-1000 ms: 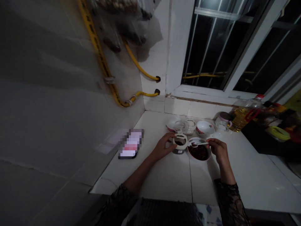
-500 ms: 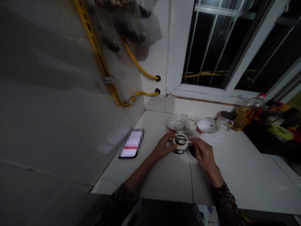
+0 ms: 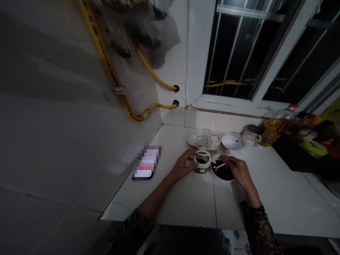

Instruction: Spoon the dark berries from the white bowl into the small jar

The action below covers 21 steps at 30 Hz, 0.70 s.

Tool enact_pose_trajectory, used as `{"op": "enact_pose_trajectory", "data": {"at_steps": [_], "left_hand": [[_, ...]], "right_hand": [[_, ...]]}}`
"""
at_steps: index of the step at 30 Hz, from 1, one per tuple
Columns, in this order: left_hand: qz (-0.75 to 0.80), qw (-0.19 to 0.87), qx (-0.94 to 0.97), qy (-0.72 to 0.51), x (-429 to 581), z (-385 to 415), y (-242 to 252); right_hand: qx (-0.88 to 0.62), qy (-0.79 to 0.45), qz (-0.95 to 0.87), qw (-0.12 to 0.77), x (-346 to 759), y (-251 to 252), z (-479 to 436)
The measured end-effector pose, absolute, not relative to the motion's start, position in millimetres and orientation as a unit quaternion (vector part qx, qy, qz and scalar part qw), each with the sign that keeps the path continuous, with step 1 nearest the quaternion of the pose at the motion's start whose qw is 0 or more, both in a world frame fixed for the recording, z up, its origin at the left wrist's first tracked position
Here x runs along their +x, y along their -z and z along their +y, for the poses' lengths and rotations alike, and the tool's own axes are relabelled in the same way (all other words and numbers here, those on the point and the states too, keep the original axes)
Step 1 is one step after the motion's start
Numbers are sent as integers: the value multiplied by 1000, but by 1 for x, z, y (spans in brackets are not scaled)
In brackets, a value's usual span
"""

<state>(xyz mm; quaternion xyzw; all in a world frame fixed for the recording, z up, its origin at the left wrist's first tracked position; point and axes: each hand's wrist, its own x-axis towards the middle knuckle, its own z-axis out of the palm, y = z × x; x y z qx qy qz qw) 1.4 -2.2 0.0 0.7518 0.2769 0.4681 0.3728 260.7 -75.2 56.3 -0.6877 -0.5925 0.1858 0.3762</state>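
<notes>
Currently I have the spoon (image 3: 220,166) over the bowl (image 3: 219,158), its head just inside the rim toward 9 o'clock; whether it touches the dark food (image 3: 224,174) I can't tell. It points between 8 and 9 o'clock, its long axis running crosswise on a slight slant, handle back toward 2 or 3. My right hand (image 3: 238,171) pinches the handle between thumb and fingers, presumably for fine control of so slim a tool. Close by the bowl's 10 o'clock is the jar (image 3: 198,170); my left hand (image 3: 183,165) curls thumb and fingers about its rim from 9 o'clock, likely to steady it, leaving the mouth uncovered. Its clear lid (image 3: 201,142) rises at 12, seemingly folded back out of the way. Beyond the bowl, between 12 and 1, sits a white bowl (image 3: 231,142); the oil bottle (image 3: 270,133) stands near 2, and the phone (image 3: 146,163) lies at the jar's 9, well apart.
</notes>
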Motion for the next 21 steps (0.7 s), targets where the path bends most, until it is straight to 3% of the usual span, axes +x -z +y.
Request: {"op": "enact_pose_trajectory", "data": {"at_steps": [13,21], "left_hand": [[279,379,747,-469,2,-2,1],[279,374,750,-469,2,-3,-1]], "right_hand": [[-649,-386,-422,502,268,-67,-73],[-641,-406,-391,521,271,-68,-72]]}}
